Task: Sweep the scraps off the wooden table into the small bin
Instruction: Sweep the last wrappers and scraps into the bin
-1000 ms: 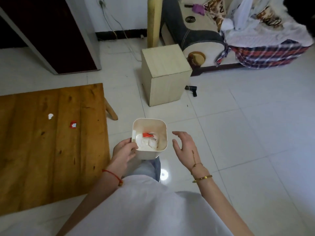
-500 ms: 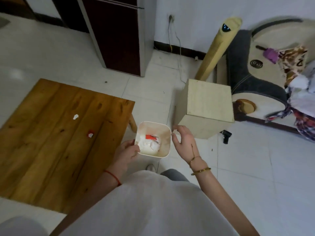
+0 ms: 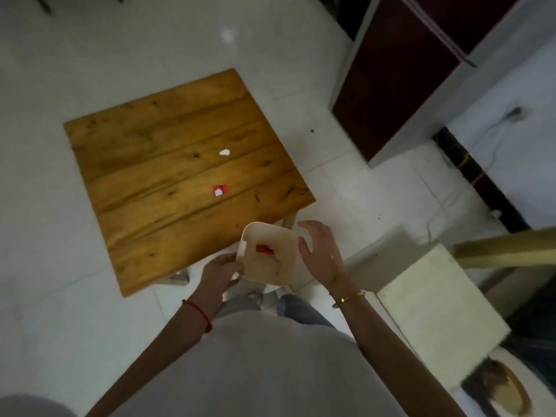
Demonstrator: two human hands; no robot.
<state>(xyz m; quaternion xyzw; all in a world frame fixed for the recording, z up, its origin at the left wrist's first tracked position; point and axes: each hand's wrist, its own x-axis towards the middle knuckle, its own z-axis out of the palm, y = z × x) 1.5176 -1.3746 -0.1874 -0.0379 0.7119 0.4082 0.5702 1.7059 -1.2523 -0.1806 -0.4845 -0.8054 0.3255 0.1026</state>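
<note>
A small cream bin (image 3: 281, 267) with rounded corners is held just off the near right corner of the low wooden table (image 3: 168, 182). My left hand (image 3: 221, 273) grips the bin's left wall. Beside the bin's right rim, my right hand (image 3: 322, 254) is spread with fingers apart, close to or just touching it. Red and white scraps lie inside the bin. On the tabletop rest a white scrap (image 3: 224, 152) and a red-and-white scrap (image 3: 219, 190), both beyond the bin.
A cream box stool (image 3: 433, 308) stands right of me, with a tan column (image 3: 505, 246) lying past it. A dark red cabinet (image 3: 400, 76) rises at the upper right. White floor tiles surround the table.
The view has swung left and the table now sits straight ahead. The bin has come closer to the table's corner, and my right hand has closed in on its rim.
</note>
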